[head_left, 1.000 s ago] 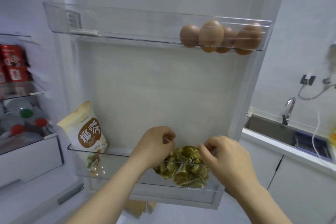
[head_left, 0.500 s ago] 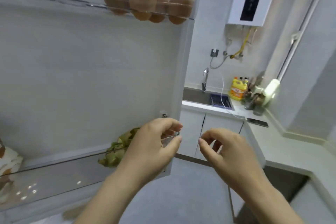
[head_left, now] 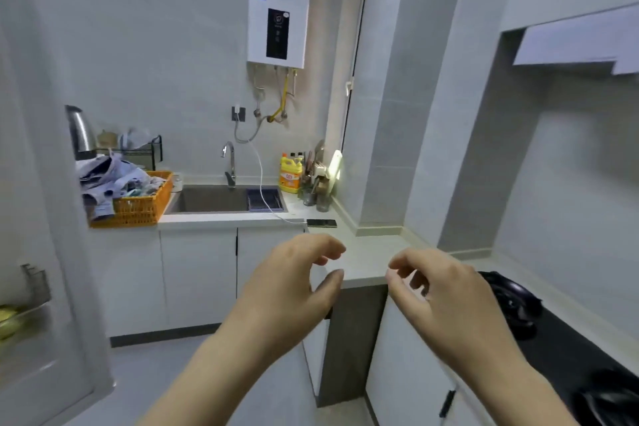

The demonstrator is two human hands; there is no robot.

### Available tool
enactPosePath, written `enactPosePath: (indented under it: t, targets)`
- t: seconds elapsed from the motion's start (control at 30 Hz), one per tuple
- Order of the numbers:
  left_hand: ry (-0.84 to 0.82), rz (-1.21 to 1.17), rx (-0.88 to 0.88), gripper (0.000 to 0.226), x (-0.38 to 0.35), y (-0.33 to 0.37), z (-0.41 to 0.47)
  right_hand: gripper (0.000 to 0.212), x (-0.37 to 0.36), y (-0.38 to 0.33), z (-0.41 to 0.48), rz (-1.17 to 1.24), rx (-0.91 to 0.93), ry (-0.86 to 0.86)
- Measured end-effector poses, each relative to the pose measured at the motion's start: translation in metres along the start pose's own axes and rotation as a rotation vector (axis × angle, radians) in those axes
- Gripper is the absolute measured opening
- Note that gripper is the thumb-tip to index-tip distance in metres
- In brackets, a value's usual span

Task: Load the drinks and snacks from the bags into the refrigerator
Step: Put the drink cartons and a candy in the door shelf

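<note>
My left hand (head_left: 294, 284) and my right hand (head_left: 439, 294) float empty in front of me, fingers loosely curled, over the corner of the white counter (head_left: 366, 259). The open refrigerator door (head_left: 45, 252) fills the left edge; a gold snack packet (head_left: 8, 318) shows in its lower door shelf. An orange basket (head_left: 138, 207) on the counter left of the sink holds crumpled plastic bags (head_left: 107, 176). The inside of the refrigerator is out of view.
A sink (head_left: 214, 199) with a tap sits at the back, a yellow detergent bottle (head_left: 290, 175) and utensils to its right. A phone (head_left: 321, 223) lies on the counter. A black gas hob (head_left: 539, 328) is at the right. A kettle (head_left: 81, 131) stands behind the basket.
My view has swung right, from the refrigerator door to the kitchen counter. Both hands have let go of the gold packet in the door shelf and come away empty.
</note>
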State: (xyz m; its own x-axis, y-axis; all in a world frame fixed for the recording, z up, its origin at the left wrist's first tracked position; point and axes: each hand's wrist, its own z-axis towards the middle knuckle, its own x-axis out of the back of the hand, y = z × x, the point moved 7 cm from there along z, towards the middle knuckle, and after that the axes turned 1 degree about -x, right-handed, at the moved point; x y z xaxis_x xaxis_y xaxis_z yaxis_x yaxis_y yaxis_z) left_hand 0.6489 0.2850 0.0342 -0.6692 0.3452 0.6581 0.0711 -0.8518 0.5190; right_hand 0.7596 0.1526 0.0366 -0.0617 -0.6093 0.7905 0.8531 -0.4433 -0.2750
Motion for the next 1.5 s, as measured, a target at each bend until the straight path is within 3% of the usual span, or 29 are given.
enactPosePath:
  t: [0.33,0.63,1.17,1.5]
  targets:
    - [-0.095,-0.130,-0.280,0.025,-0.145,0.170,0.059,0.005,0.135,0.178,-0.062,-0.239,-0.240,0.114]
    - [-0.299,-0.256,-0.486,0.028,-0.274,0.282,0.091,0.024,0.201,0.298,-0.126,-0.367,-0.530,0.109]
    - [-0.610,-0.506,-0.825,0.034,-0.437,0.389,0.142,0.027,0.258,0.415,-0.190,-0.604,-1.020,0.221]
    - [-0.781,-0.559,-0.862,0.031,-0.513,0.434,0.118,0.020,0.281,0.466,-0.277,-0.617,-1.269,0.276]
